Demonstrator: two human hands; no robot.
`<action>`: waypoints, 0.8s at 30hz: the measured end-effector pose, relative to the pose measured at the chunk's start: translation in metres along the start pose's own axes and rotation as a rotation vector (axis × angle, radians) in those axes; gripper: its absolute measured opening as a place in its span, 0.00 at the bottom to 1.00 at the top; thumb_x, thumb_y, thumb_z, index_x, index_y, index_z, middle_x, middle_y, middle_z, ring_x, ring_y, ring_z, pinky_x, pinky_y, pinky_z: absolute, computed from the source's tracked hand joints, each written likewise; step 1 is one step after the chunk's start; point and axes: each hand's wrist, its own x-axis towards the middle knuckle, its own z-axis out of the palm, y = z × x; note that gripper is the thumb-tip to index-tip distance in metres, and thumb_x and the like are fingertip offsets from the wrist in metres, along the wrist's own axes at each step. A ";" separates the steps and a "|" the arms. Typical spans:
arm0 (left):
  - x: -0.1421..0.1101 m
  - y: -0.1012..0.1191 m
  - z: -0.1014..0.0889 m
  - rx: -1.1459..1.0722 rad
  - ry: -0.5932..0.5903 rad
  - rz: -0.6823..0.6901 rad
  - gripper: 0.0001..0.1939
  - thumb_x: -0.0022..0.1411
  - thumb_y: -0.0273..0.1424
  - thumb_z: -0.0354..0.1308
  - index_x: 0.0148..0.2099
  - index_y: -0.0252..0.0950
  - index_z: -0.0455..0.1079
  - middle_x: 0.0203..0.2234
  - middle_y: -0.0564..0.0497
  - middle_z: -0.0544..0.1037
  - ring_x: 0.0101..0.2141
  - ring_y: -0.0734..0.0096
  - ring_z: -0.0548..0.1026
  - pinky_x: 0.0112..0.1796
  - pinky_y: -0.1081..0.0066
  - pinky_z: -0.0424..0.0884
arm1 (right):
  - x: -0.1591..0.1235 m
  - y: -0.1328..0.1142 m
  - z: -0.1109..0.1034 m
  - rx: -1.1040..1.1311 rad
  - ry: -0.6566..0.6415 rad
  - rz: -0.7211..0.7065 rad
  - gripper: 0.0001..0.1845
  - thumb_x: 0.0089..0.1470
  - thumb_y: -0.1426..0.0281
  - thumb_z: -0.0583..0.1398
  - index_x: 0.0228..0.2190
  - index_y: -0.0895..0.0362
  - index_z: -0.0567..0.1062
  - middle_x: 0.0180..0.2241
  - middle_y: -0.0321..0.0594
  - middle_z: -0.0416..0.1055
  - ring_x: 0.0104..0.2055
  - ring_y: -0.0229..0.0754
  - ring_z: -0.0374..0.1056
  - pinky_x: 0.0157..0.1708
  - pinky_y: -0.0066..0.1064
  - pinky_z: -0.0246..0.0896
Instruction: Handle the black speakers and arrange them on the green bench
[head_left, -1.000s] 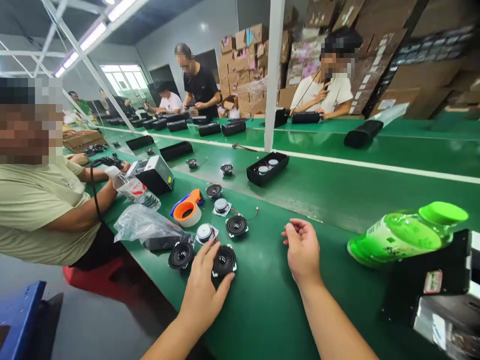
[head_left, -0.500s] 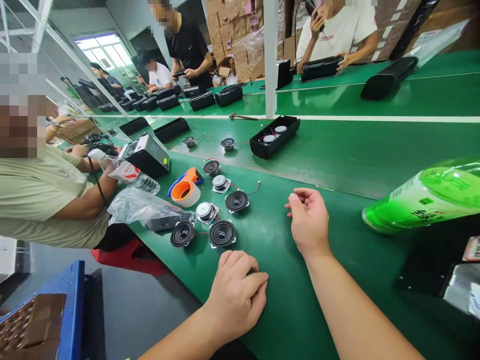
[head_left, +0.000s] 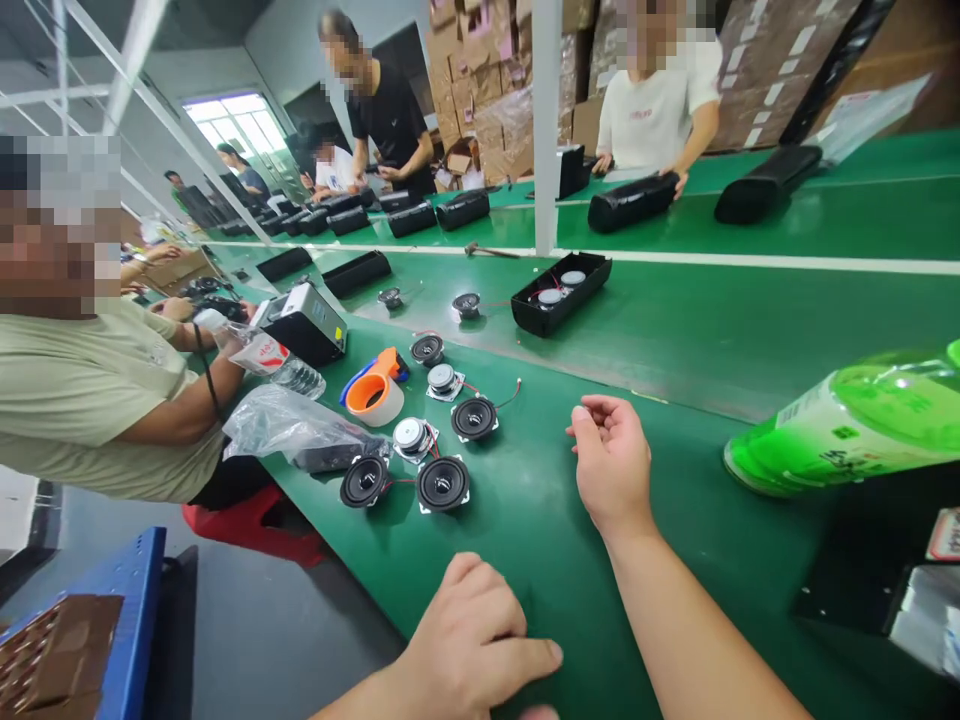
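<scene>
My left hand (head_left: 480, 635) is low over the green table (head_left: 555, 560), back upward; its index finger stretches right, apart from the thumb, and nothing shows in it. My right hand (head_left: 613, 465) rests farther forward on the table, fingers curled loosely toward the thumb, with no held thing visible. Beyond my left hand lie several small loudspeakers: a cone-up loudspeaker (head_left: 443, 484) is nearest, beside another loudspeaker (head_left: 364, 481). A magnet-up loudspeaker (head_left: 412, 436) and a wired loudspeaker (head_left: 474, 419) lie behind them. Neither hand touches a loudspeaker.
A tape roll (head_left: 390, 405) and a plastic-wrapped black piece (head_left: 300, 430) lie left. A black housing (head_left: 562, 290) with speakers inside stands farther back. A green bottle (head_left: 847, 420) is right. A co-worker (head_left: 97, 400) sits left; other people work across the table.
My left hand has drawn back toward me, and its index finger has straightened away from the thumb. My right hand has hardly moved. Across the table, a person has lowered a raised hand.
</scene>
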 end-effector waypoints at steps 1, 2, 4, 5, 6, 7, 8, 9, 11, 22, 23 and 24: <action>0.006 -0.004 -0.002 0.010 0.034 0.026 0.12 0.76 0.37 0.56 0.54 0.37 0.73 0.28 0.52 0.73 0.30 0.66 0.68 0.35 0.60 0.61 | 0.000 0.001 0.000 0.005 0.000 0.001 0.17 0.70 0.58 0.66 0.50 0.58 0.76 0.42 0.40 0.76 0.41 0.43 0.75 0.44 0.40 0.76; 0.014 -0.009 -0.006 0.025 0.068 0.020 0.14 0.75 0.35 0.56 0.58 0.36 0.71 0.29 0.51 0.75 0.30 0.66 0.69 0.35 0.61 0.62 | 0.000 0.002 0.000 0.010 -0.002 0.001 0.17 0.70 0.58 0.66 0.50 0.58 0.76 0.42 0.40 0.76 0.41 0.43 0.75 0.44 0.40 0.76; 0.032 -0.017 -0.020 0.034 0.134 -0.043 0.17 0.72 0.29 0.57 0.61 0.35 0.69 0.32 0.50 0.78 0.32 0.65 0.72 0.37 0.60 0.65 | 0.000 0.004 0.001 0.018 -0.002 -0.002 0.18 0.70 0.57 0.66 0.50 0.58 0.76 0.42 0.40 0.76 0.41 0.43 0.75 0.45 0.40 0.76; 0.041 -0.020 -0.028 0.030 0.161 -0.082 0.18 0.71 0.26 0.58 0.61 0.36 0.69 0.33 0.50 0.78 0.34 0.65 0.73 0.39 0.60 0.66 | 0.001 0.005 0.001 0.020 -0.001 -0.004 0.19 0.71 0.56 0.65 0.50 0.58 0.76 0.42 0.40 0.76 0.41 0.43 0.75 0.45 0.41 0.76; 0.049 -0.022 -0.037 0.028 0.182 -0.116 0.18 0.70 0.24 0.58 0.60 0.38 0.70 0.34 0.51 0.78 0.35 0.66 0.74 0.41 0.60 0.68 | 0.001 0.006 0.002 0.020 0.000 -0.007 0.19 0.71 0.55 0.65 0.50 0.58 0.76 0.42 0.40 0.76 0.41 0.43 0.75 0.45 0.41 0.76; 0.057 -0.024 -0.046 0.033 0.200 -0.141 0.17 0.70 0.22 0.58 0.59 0.39 0.71 0.34 0.52 0.78 0.36 0.66 0.75 0.43 0.60 0.69 | 0.000 0.007 0.002 0.018 0.000 -0.009 0.19 0.71 0.55 0.65 0.50 0.58 0.76 0.42 0.40 0.76 0.41 0.43 0.75 0.45 0.41 0.76; 0.065 -0.027 -0.054 0.046 0.213 -0.155 0.16 0.70 0.22 0.59 0.57 0.40 0.72 0.35 0.52 0.79 0.36 0.67 0.76 0.44 0.61 0.69 | 0.000 0.008 0.003 0.016 -0.001 -0.012 0.20 0.71 0.55 0.65 0.50 0.58 0.76 0.43 0.40 0.76 0.41 0.43 0.75 0.45 0.41 0.76; 0.071 -0.029 -0.062 0.064 0.223 -0.162 0.14 0.71 0.22 0.59 0.55 0.42 0.73 0.35 0.53 0.79 0.37 0.67 0.76 0.44 0.61 0.70 | 0.000 0.008 0.003 0.014 -0.002 -0.014 0.20 0.71 0.54 0.64 0.50 0.58 0.76 0.43 0.40 0.76 0.41 0.43 0.75 0.45 0.41 0.75; 0.086 -0.037 -0.073 0.098 0.219 -0.183 0.10 0.72 0.25 0.60 0.52 0.44 0.75 0.35 0.54 0.80 0.38 0.67 0.77 0.45 0.61 0.71 | 0.000 0.009 0.004 0.013 -0.004 -0.018 0.20 0.71 0.54 0.64 0.50 0.58 0.76 0.42 0.40 0.76 0.40 0.43 0.75 0.45 0.40 0.75; 0.251 -0.212 -0.082 0.461 -0.222 -0.737 0.35 0.72 0.42 0.66 0.74 0.39 0.62 0.71 0.38 0.66 0.66 0.44 0.70 0.64 0.41 0.69 | 0.001 0.010 0.006 0.029 -0.010 -0.001 0.23 0.71 0.50 0.63 0.49 0.58 0.76 0.43 0.41 0.77 0.42 0.44 0.75 0.47 0.42 0.75; 0.260 -0.230 -0.077 0.487 -0.262 -0.770 0.33 0.73 0.43 0.66 0.73 0.39 0.64 0.70 0.38 0.66 0.66 0.44 0.70 0.64 0.39 0.70 | 0.001 0.010 0.006 0.033 -0.009 0.000 0.23 0.71 0.50 0.63 0.49 0.58 0.76 0.43 0.42 0.77 0.42 0.45 0.75 0.47 0.42 0.75; 0.267 -0.245 -0.073 0.514 -0.295 -0.801 0.31 0.73 0.43 0.65 0.72 0.39 0.65 0.70 0.39 0.67 0.65 0.44 0.71 0.63 0.39 0.71 | 0.000 0.009 0.006 0.036 -0.008 0.000 0.24 0.70 0.49 0.63 0.49 0.58 0.76 0.43 0.42 0.77 0.43 0.45 0.75 0.47 0.43 0.75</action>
